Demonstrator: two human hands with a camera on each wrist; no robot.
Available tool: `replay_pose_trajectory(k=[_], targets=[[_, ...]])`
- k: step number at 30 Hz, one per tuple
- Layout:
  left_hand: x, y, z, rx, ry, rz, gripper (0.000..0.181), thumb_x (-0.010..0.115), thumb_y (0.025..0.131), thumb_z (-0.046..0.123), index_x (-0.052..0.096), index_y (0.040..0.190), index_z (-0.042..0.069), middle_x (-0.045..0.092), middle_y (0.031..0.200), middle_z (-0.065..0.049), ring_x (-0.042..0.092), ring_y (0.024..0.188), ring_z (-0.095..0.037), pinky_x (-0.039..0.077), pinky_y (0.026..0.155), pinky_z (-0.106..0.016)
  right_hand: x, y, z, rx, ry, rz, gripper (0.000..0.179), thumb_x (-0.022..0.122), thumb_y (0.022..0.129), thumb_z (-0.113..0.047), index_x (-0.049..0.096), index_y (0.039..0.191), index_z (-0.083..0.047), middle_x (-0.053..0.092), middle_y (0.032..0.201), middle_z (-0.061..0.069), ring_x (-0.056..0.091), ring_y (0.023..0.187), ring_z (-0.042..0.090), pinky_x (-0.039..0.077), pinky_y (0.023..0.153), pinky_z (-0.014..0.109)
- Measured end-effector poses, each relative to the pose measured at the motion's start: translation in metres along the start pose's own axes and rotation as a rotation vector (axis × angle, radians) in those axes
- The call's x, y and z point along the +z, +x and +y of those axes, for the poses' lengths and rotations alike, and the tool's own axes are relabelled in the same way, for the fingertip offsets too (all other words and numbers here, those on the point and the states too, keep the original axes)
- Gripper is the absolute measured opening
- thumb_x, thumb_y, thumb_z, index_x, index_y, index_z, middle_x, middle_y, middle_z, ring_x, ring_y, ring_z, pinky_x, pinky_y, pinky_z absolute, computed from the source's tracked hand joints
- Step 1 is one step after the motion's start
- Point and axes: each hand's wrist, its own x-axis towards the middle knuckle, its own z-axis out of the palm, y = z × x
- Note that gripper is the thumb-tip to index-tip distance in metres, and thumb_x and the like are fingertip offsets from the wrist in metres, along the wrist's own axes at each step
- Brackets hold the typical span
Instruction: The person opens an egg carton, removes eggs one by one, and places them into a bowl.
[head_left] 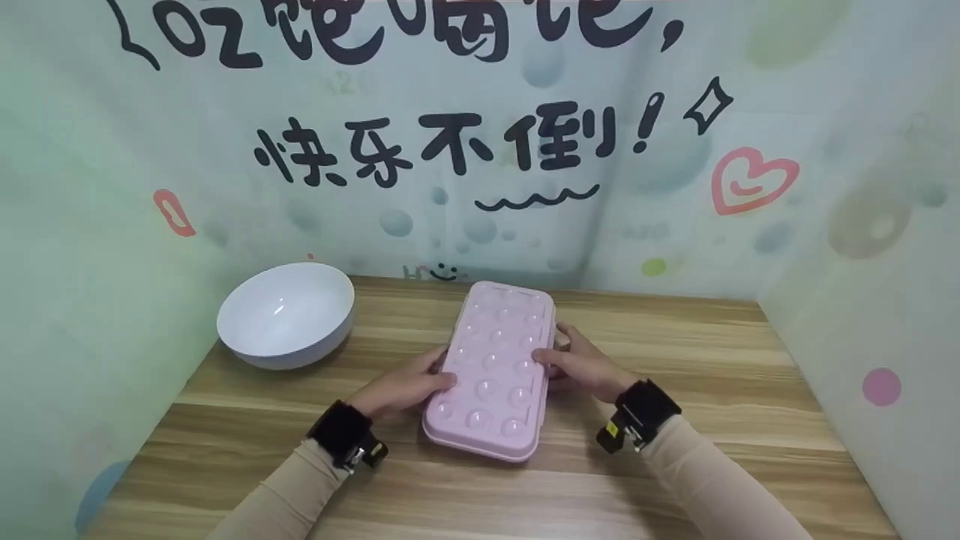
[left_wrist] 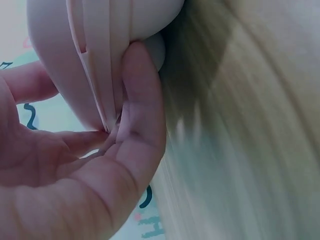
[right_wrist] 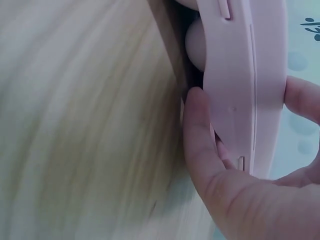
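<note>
A pink plastic egg box (head_left: pixel 491 360), its lid down and covered with rows of round bumps, sits slightly turned in the middle of the head view. My left hand (head_left: pixel 401 386) grips its left side, the thumb on the lid. From the other side my right hand (head_left: pixel 589 367) holds the right edge, thumb also on top. In the left wrist view, fingers (left_wrist: pixel 142 95) curl beneath the box's rim. The right wrist view shows a finger (right_wrist: pixel 200 130) under the box beside a rounded cup (right_wrist: pixel 196 45) on its underside. What is inside is hidden.
A white bowl (head_left: pixel 300 354) stands at the table's back left corner. The wood-grain table (head_left: pixel 690 360) runs back to a printed backdrop (head_left: pixel 465 240) with lettering, and printed sheets (head_left: pixel 855 315) flank both sides.
</note>
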Motion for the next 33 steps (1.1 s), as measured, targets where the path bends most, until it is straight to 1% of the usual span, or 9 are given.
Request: replay_pose_trajectory(k=[2, 4, 11, 14, 19, 22, 27, 29, 33], targets=[[0.002, 0.006, 0.002, -0.004, 0.012, -0.019, 0.073, 0.057, 0.105, 0.025, 0.024, 0.17, 0.014, 0.036, 0.169, -0.019, 0.043, 0.149, -0.034, 0.03, 0.125, -0.054, -0.004, -0.005, 0.003, 0.0, 0.023, 0.007, 0.092, 0.068, 0.103, -0.018, 0.003, 0.167, -0.004, 0.059, 0.128, 0.026, 0.073, 0.094, 0.026, 0.062, 0.093, 0.048], [0.004, 0.011, 0.005, -0.004, 0.023, -0.026, 0.074, 0.057, 0.104, 0.025, 0.024, 0.17, 0.015, 0.034, 0.17, -0.018, 0.041, 0.151, -0.034, 0.028, 0.126, -0.054, -0.007, -0.01, 0.005, -0.002, 0.036, 0.019, 0.094, 0.068, 0.103, -0.018, 0.001, 0.167, -0.004, 0.058, 0.129, 0.027, 0.073, 0.094, 0.026, 0.062, 0.093, 0.049], [0.011, 0.029, 0.014, 0.009, 0.085, -0.011, 0.065, 0.059, 0.105, 0.025, 0.038, 0.166, 0.015, 0.047, 0.162, -0.018, 0.051, 0.142, -0.034, 0.035, 0.123, -0.052, -0.016, -0.029, 0.014, -0.009, 0.046, 0.085, 0.101, 0.069, 0.103, -0.02, -0.008, 0.166, -0.002, 0.054, 0.138, 0.033, 0.074, 0.095, 0.027, 0.061, 0.094, 0.048], [0.013, 0.035, 0.018, 0.004, 0.107, -0.029, 0.063, 0.058, 0.106, 0.028, 0.039, 0.165, 0.017, 0.048, 0.162, -0.016, 0.051, 0.141, -0.033, 0.034, 0.123, -0.051, -0.019, -0.038, 0.018, -0.031, 0.059, 0.098, 0.097, 0.067, 0.104, -0.018, -0.007, 0.165, -0.002, 0.049, 0.141, 0.035, 0.074, 0.098, 0.029, 0.061, 0.095, 0.047], [0.017, 0.045, 0.023, -0.004, 0.119, -0.058, 0.064, 0.058, 0.105, 0.03, 0.039, 0.165, 0.02, 0.046, 0.164, -0.015, 0.052, 0.14, -0.031, 0.033, 0.124, -0.05, -0.02, -0.053, 0.024, -0.062, 0.124, 0.115, 0.09, 0.062, 0.107, -0.013, -0.006, 0.164, -0.001, 0.043, 0.147, 0.037, 0.074, 0.103, 0.032, 0.06, 0.097, 0.047], [0.018, 0.05, 0.026, -0.005, 0.129, -0.069, 0.064, 0.058, 0.105, 0.03, 0.039, 0.165, 0.021, 0.047, 0.163, -0.015, 0.057, 0.131, -0.03, 0.037, 0.121, -0.049, -0.019, -0.061, 0.027, -0.061, 0.161, 0.151, 0.091, 0.063, 0.106, -0.012, -0.008, 0.164, -0.002, 0.043, 0.147, 0.037, 0.075, 0.101, 0.031, 0.06, 0.096, 0.047], [0.02, 0.057, 0.029, 0.023, 0.165, -0.082, 0.061, 0.058, 0.105, 0.029, 0.042, 0.164, 0.022, 0.057, 0.153, -0.012, 0.061, 0.119, -0.025, 0.045, 0.112, -0.046, -0.019, -0.069, 0.032, -0.066, 0.19, 0.209, 0.093, 0.063, 0.106, -0.012, -0.01, 0.163, -0.004, 0.047, 0.144, 0.034, 0.076, 0.095, 0.028, 0.061, 0.094, 0.044], [0.02, 0.06, 0.029, 0.034, 0.182, -0.08, 0.06, 0.058, 0.105, 0.029, 0.043, 0.163, 0.022, 0.059, 0.15, -0.011, 0.061, 0.121, -0.025, 0.045, 0.112, -0.046, -0.02, -0.071, 0.034, -0.072, 0.192, 0.223, 0.092, 0.063, 0.107, -0.011, -0.01, 0.162, -0.004, 0.048, 0.141, 0.032, 0.076, 0.093, 0.027, 0.062, 0.094, 0.044], [0.022, 0.062, 0.031, 0.047, 0.22, -0.06, 0.06, 0.059, 0.106, 0.032, 0.044, 0.163, 0.02, 0.057, 0.154, -0.012, 0.058, 0.129, -0.029, 0.042, 0.117, -0.047, -0.023, -0.073, 0.034, -0.066, 0.206, 0.219, 0.095, 0.064, 0.106, -0.012, -0.012, 0.163, -0.006, 0.048, 0.138, 0.03, 0.075, 0.094, 0.028, 0.061, 0.094, 0.045]])
